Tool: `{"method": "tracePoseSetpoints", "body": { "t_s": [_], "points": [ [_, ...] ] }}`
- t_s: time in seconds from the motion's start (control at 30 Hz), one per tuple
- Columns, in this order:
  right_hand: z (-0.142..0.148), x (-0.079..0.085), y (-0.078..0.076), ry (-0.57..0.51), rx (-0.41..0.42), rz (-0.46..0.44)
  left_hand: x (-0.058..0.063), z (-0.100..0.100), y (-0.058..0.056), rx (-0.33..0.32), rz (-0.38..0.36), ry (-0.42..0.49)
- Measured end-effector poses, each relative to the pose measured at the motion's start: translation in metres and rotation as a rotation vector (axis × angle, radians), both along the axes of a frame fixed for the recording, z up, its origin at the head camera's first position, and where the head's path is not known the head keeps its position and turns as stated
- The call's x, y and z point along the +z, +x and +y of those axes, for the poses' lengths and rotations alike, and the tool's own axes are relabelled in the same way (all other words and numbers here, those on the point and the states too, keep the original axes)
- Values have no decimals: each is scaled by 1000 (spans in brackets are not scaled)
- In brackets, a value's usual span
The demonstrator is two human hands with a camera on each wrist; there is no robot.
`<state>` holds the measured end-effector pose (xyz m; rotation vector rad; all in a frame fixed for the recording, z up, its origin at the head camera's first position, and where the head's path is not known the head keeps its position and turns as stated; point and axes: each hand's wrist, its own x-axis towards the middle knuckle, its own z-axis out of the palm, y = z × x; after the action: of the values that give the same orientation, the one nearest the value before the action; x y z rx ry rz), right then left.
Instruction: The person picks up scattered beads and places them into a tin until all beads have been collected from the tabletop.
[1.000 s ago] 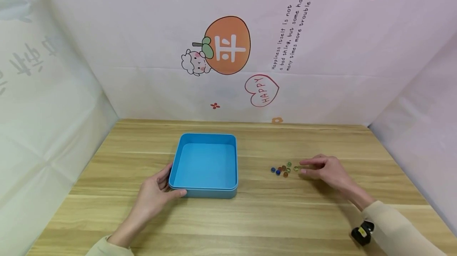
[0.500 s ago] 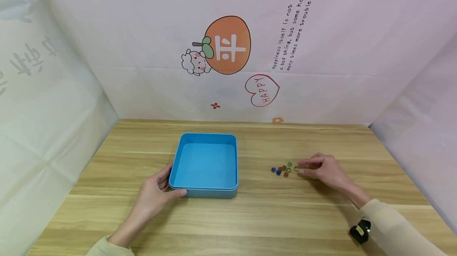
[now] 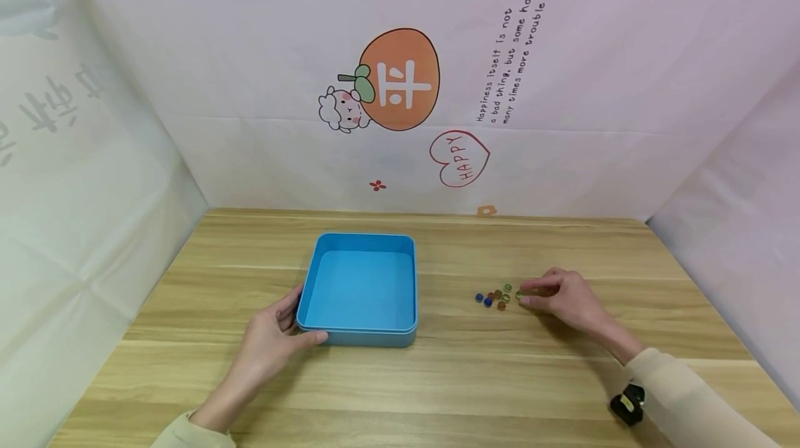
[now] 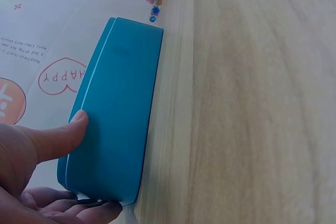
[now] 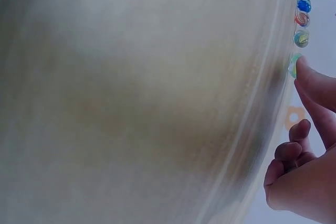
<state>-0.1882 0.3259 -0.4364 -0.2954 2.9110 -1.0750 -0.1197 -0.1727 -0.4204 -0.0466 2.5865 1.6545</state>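
Note:
A square blue box [image 3: 362,338] stands without a lid on the wooden table, its inside bare. My left hand [image 3: 267,344] holds its near left corner, thumb on the front wall and fingers around the left side; the left wrist view shows that thumb pressed on the box wall [image 4: 118,108]. To the right of the box lies a loose cluster of glass marbles, among them a blue marble [image 3: 487,302], an orange marble [image 3: 501,306] and a green marble [image 3: 507,287]. At the cluster's right end, my right hand [image 3: 567,301] pinches a yellow-green marble [image 3: 519,295] between thumb and index finger.
The wooden table [image 3: 387,399] is backed by a white printed cloth [image 3: 262,156], with more white cloth at both sides. A small black device [image 3: 627,405] sits at the right sleeve.
My right hand has shifted slightly left, bringing its thumb and index fingertips onto the yellow-green marble. The left hand, the box and the other marbles stay put.

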Motion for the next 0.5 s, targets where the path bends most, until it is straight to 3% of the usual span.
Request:
{"method": "tracePoseSetpoints", "body": {
  "t_s": [0.5],
  "points": [
    [-1, -1, 0, 13, 12, 42, 1, -1, 0, 3, -9, 6]
  ]
}}
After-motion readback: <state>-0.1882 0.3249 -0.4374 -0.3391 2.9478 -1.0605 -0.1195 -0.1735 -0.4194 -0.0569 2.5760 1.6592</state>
